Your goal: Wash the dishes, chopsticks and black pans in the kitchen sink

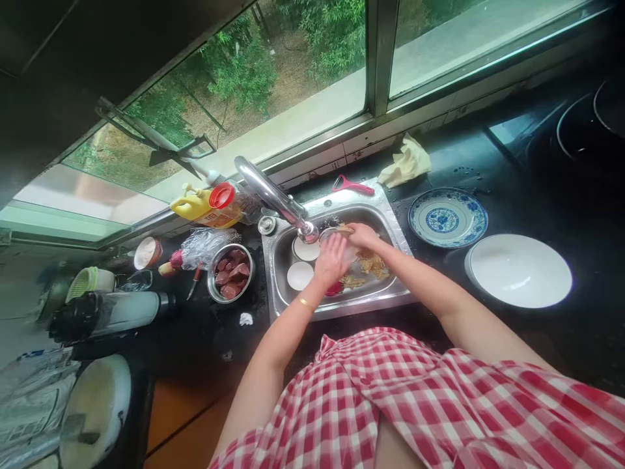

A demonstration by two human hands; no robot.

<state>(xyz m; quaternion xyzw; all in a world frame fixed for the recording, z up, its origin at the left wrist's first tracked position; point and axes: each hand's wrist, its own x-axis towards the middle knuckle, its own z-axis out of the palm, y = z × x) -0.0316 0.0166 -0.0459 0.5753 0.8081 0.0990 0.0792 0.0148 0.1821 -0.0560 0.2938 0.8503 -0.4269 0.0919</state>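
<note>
Both my hands are in the steel sink [399, 228], close together beneath the chrome faucet [273, 192]. My left hand [334, 255] has its fingers stretched out flat against what the other hand holds. Curled fingers of my right hand [362, 236] grip a brownish, round-edged thing [344, 231], mostly covered by the hands. Two white round dishes, one nearer [300, 276] and one farther [306, 249], lie at the sink's left. Yellow-brown limp scraps [373, 264] lie at its right, and a red object [334, 288] shows partly below my left hand.
Left of the sink stand a metal bowl of dark red meat pieces [231, 273], a knife [194, 283] and a yellow jug [193, 207]. A red peeler [353, 187] and tan cloth [406, 161] lie behind. A blue-patterned plate [448, 218] and white bowl [520, 271] are right.
</note>
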